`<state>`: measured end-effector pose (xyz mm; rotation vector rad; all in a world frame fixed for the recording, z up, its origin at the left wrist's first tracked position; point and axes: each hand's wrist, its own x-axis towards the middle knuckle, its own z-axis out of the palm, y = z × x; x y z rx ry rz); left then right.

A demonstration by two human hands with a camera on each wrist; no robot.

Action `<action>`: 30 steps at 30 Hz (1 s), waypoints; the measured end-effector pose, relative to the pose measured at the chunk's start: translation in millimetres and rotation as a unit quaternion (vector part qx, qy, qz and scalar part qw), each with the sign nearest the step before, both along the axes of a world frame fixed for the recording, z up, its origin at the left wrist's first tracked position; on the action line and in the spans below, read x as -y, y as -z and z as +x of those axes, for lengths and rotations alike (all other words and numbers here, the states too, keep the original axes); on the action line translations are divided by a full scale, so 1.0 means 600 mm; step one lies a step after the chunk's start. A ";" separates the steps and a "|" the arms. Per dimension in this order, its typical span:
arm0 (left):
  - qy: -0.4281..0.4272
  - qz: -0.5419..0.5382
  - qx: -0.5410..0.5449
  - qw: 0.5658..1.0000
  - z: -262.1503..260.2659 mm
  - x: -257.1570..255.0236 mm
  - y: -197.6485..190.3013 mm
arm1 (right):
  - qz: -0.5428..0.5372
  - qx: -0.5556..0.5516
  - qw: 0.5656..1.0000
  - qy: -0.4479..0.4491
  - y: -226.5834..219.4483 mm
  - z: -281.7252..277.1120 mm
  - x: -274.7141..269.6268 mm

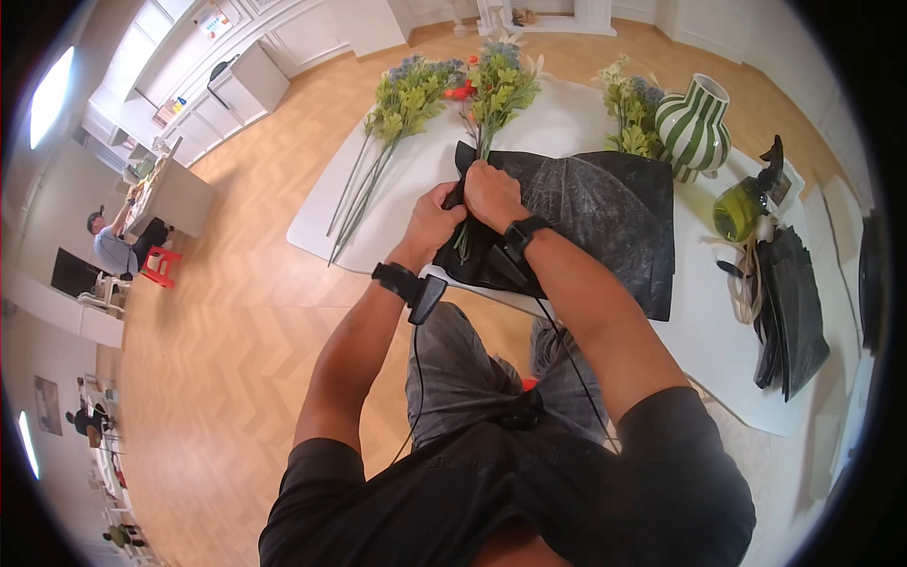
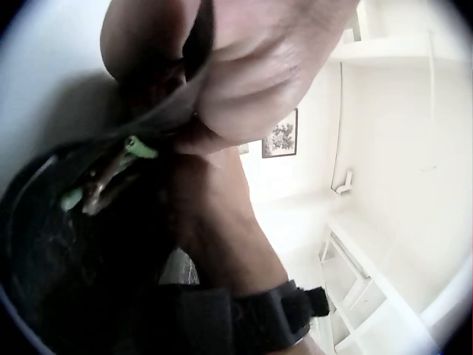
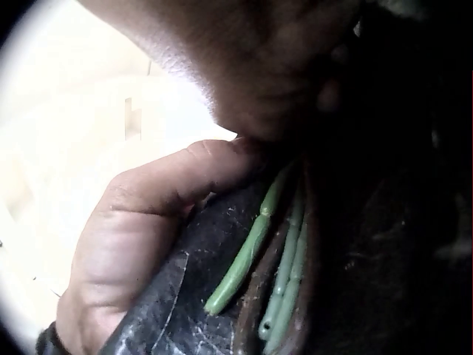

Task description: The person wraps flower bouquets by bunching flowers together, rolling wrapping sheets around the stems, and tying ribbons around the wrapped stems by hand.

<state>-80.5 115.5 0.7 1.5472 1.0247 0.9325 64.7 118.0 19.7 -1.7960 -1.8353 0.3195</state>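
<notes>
Black shirt (image 1: 510,501) fills the foreground, short of the black sheet (image 1: 605,213). At the sheet's left edge, the left hand (image 1: 436,222) pinches a fold; the right hand (image 1: 493,197) grips the flower bunch (image 1: 501,99), its stem ends inside the sheet. Wrapping seems underway; next probably calls for holding the gather tight.

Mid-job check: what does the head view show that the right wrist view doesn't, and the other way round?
Only head: the striped vase, the green glass vase and the leafy foliage.

Only right wrist: close detail, with a dark spot at one stem tip and distinct brown stem ends.

Both: the left hand, the right hand, the green stems and the black sheet.
</notes>
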 end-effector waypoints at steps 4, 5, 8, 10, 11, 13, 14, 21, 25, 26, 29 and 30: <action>-0.039 0.166 -0.172 0.970 0.013 0.034 -0.009 | -0.015 0.002 1.000 0.009 -0.008 0.006 0.004; -0.053 0.199 -0.186 0.961 0.017 0.043 -0.008 | -0.026 0.001 1.000 0.008 -0.010 0.010 0.005; -0.060 0.221 -0.234 0.945 0.024 0.046 -0.005 | -0.047 0.000 0.999 0.017 -0.011 0.012 0.000; -0.069 0.247 -0.234 0.938 0.027 0.051 -0.003 | -0.057 0.001 0.998 0.024 -0.006 0.013 -0.011; -0.077 0.274 -0.238 0.929 0.027 0.053 -0.004 | -0.051 0.014 0.999 0.012 0.000 0.015 -0.017; -0.075 0.271 -0.236 0.930 0.026 0.052 -0.004 | -0.047 0.030 0.998 0.001 -0.003 0.028 -0.030; -0.071 0.270 -0.239 0.930 0.025 0.051 -0.002 | -0.137 -0.055 0.988 -0.042 -0.013 0.038 -0.036; -0.067 0.240 -0.220 0.943 0.022 0.043 0.003 | -0.184 -0.306 0.931 -0.079 -0.011 0.072 -0.057; -0.072 0.219 -0.219 0.948 0.022 0.041 0.003 | -0.180 -0.275 0.941 -0.078 -0.017 0.065 -0.070; -0.073 0.219 -0.219 0.948 0.022 0.042 0.002 | -0.184 -0.265 0.943 -0.077 -0.019 0.064 -0.071; -0.065 0.214 -0.209 0.952 0.021 0.045 -0.002 | -0.193 -0.255 0.945 -0.071 -0.016 0.062 -0.074; -0.063 0.214 -0.209 0.952 0.022 0.046 -0.004 | -0.197 -0.253 0.945 -0.067 -0.015 0.062 -0.075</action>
